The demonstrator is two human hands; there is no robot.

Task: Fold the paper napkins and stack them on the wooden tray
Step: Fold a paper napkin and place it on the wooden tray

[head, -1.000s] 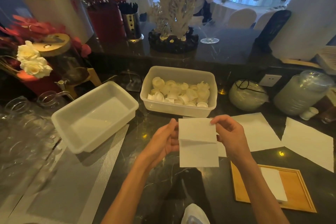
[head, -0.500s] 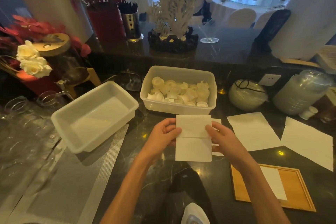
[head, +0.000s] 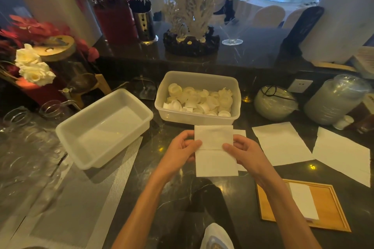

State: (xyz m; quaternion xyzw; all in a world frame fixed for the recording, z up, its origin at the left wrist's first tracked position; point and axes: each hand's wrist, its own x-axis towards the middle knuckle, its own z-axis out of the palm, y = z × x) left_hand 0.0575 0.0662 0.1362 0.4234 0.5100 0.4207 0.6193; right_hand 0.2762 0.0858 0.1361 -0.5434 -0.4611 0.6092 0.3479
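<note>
A white paper napkin (head: 215, 156), with a crease across its middle, is held flat over the dark marble counter. My left hand (head: 182, 150) pinches its left edge and my right hand (head: 245, 152) its right edge. Another napkin (head: 240, 133) peeks out from under it. Two unfolded napkins lie to the right, one (head: 281, 142) near and one (head: 344, 154) farther. The wooden tray (head: 327, 208) sits at the lower right with a folded napkin (head: 303, 201) on it, partly hidden by my right forearm.
An empty white plastic bin (head: 101, 127) stands to the left and a second bin (head: 199, 98) with several small white cups just behind the napkin. Glassware (head: 18, 119) crowds the far left, covered jars (head: 334, 99) the right. A raised ledge carries vases and a coral ornament (head: 191, 16).
Both hands lowered the napkin toward the counter and slid inward along its edges; its upper half now lies flatter.
</note>
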